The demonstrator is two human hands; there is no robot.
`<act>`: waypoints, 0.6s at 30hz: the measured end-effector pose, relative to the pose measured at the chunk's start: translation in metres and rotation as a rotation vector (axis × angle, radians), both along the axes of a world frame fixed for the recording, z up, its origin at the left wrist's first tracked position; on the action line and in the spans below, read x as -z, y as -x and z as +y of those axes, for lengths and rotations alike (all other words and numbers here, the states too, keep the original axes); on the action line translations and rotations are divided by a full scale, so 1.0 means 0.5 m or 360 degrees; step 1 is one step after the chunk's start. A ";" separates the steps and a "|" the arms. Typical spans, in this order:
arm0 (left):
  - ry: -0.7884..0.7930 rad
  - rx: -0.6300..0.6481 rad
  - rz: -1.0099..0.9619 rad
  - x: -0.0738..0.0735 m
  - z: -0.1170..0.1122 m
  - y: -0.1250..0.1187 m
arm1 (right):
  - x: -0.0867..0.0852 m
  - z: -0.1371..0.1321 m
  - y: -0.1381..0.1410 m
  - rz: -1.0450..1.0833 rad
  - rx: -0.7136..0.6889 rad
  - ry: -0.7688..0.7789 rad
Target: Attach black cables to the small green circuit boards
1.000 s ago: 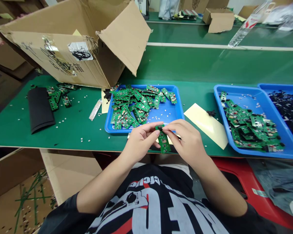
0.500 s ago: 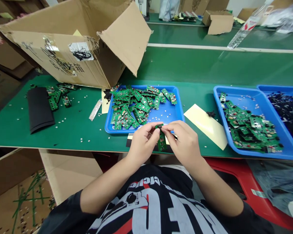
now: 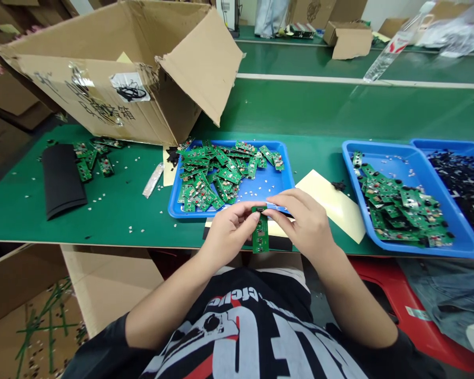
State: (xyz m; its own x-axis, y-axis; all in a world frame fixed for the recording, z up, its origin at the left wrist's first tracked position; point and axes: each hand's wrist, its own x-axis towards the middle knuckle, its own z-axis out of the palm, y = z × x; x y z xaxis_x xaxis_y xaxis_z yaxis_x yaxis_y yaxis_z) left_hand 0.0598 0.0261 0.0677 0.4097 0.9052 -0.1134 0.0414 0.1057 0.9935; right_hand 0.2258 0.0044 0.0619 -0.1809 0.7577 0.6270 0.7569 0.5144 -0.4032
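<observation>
Both my hands hold one small green circuit board (image 3: pixel 260 234) upright over the table's near edge. My left hand (image 3: pixel 225 234) pinches its upper left side, fingers closed. My right hand (image 3: pixel 304 223) pinches its top from the right, fingers closed on it. Just beyond my hands stands a blue tray (image 3: pixel 270 184) with a heap of green circuit boards (image 3: pixel 213 171) in it.
A second blue tray (image 3: pixel 411 158) of boards lies at the right, a third with black parts (image 3: pixel 464 176) beside it. A yellow sheet (image 3: pixel 335 202) lies between trays. A tipped cardboard box (image 3: pixel 114 68), a black pad (image 3: pixel 61 179) and loose boards (image 3: pixel 90 155) sit at left.
The board has turned from slanted to nearly upright between my fingers. My hands have stayed near the table edge, shifting only slightly.
</observation>
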 end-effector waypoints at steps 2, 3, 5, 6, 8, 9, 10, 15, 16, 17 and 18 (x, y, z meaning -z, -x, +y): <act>0.0056 0.0008 -0.0043 -0.002 0.003 0.003 | -0.004 0.001 -0.006 -0.0052 -0.0098 -0.0024; 0.0069 0.0011 -0.0048 -0.002 0.005 0.005 | -0.005 0.001 -0.009 -0.0083 -0.0129 -0.0037; 0.0069 0.0020 -0.0036 -0.003 0.006 0.007 | -0.007 0.000 -0.011 -0.0136 -0.0140 -0.0052; 0.0064 0.0028 -0.0024 -0.003 0.006 0.008 | -0.008 0.000 -0.011 -0.0149 -0.0130 -0.0053; 0.0055 0.0046 0.0009 -0.005 0.005 0.008 | -0.010 -0.001 -0.012 -0.0151 -0.0101 -0.0053; 0.0048 0.0055 0.0024 -0.005 0.005 0.008 | -0.011 -0.002 -0.012 -0.0142 -0.0088 -0.0057; 0.0035 0.0068 0.0040 -0.006 0.004 0.008 | -0.013 -0.002 -0.011 -0.0132 -0.0076 -0.0059; -0.0046 0.0178 0.0138 -0.011 0.006 0.009 | -0.020 -0.005 -0.008 -0.0189 -0.0065 -0.0089; -0.0058 0.0202 0.0154 -0.012 0.008 0.010 | -0.020 -0.006 -0.006 -0.0210 -0.0060 -0.0105; -0.0068 0.0224 0.0166 -0.014 0.010 0.011 | -0.020 -0.007 -0.005 -0.0223 -0.0052 -0.0124; -0.0072 0.0242 0.0175 -0.015 0.011 0.013 | -0.018 -0.007 -0.003 -0.0226 -0.0044 -0.0142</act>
State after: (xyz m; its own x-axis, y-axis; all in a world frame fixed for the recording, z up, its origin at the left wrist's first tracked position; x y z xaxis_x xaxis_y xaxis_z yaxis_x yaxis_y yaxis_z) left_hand 0.0535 0.0318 0.0749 0.5298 0.8388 -0.1258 0.1620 0.0455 0.9857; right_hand 0.2271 0.0006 0.0711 -0.2924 0.6938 0.6581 0.7880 0.5647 -0.2451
